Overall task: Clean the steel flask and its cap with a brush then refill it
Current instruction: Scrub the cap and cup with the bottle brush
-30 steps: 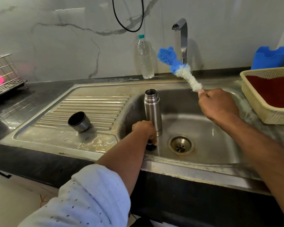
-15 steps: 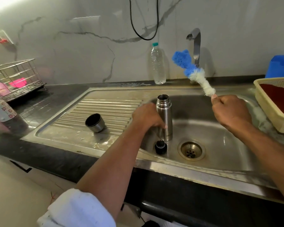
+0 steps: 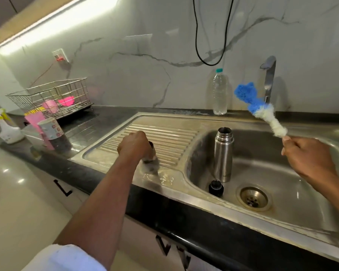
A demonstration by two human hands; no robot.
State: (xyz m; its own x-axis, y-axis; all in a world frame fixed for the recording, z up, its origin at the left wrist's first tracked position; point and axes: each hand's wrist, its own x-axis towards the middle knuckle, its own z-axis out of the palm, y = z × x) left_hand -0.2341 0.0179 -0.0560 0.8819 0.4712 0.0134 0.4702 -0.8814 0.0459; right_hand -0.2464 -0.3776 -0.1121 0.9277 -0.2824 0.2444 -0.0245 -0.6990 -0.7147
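Reaching across the ribbed drainboard [image 3: 164, 133], the left hand [image 3: 134, 146] covers the steel cup cap [image 3: 152, 153], fingers curled round it; the cap is mostly hidden and blurred, so how firm the hold is cannot be read. The right hand [image 3: 309, 156] is clenched on the handle of the bottle brush [image 3: 262, 108], which points up and away with its blue sponge tip near the tap [image 3: 268, 79]. The steel flask [image 3: 223, 153] stands upright and open-mouthed in the sink basin [image 3: 282, 173], untouched by either hand, with the black stopper [image 3: 215, 187] lying just beside its base and near the drain [image 3: 253, 198]. Risks, as judgement: water pools on the steel around the cap, so a wet cap may slip from the fingers as it lifts and clatter along the ribs or drop into the basin. If it swings in low, it could strike the flask, which is tall, narrow and unsupported, and tip it onto the stopper. The brush head waves close to the tap and to the plastic bottle [image 3: 219, 92] on the dark surface [image 3: 110, 116] behind; a careless sweep could knock the bottle over. The stopper is small and dark and could be missed during scrubbing.
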